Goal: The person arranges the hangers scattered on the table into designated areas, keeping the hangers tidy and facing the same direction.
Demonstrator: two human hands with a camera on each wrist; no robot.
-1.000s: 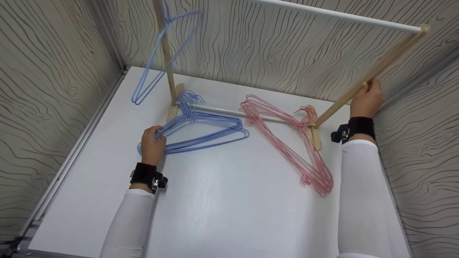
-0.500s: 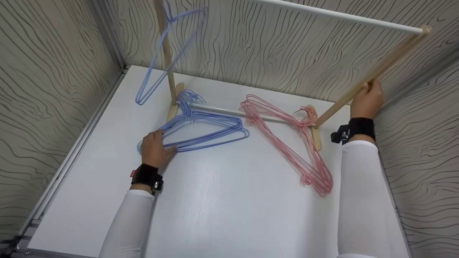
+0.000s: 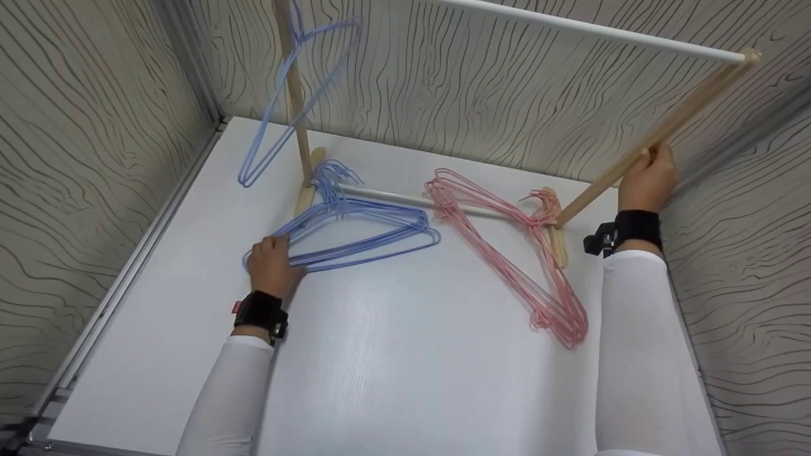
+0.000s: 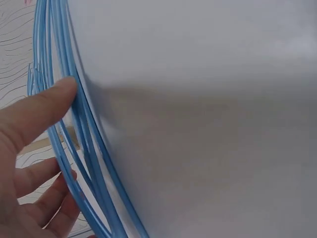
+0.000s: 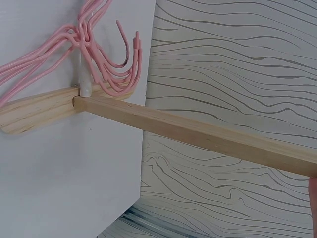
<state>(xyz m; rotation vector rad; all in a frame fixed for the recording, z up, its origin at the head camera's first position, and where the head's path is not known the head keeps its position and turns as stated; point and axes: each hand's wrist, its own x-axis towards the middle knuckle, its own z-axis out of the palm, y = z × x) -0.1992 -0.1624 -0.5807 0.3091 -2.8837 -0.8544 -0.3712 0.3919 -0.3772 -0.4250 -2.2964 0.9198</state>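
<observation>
My left hand holds the left end of a stack of blue wire hangers lying on the white table. In the left wrist view the thumb presses one side of the blue hangers, and the other fingers curl behind them. My right hand grips the right wooden post of a clothes rack about midway up. Only a sliver of that hand shows at the right wrist view's edge, beside the post. Another blue hanger hangs near the left post; its hook top is cut off.
Pink wire hangers lie in a pile by the rack's right foot, hooks near the wooden base. A white top rail spans the posts, with a lower white rod near the table. Patterned walls enclose the table.
My left hand has shifted slightly, its thumb moving outward to the right along the blue stack's lower edge. The hanging blue hanger sways a little. My right hand stays on the post.
</observation>
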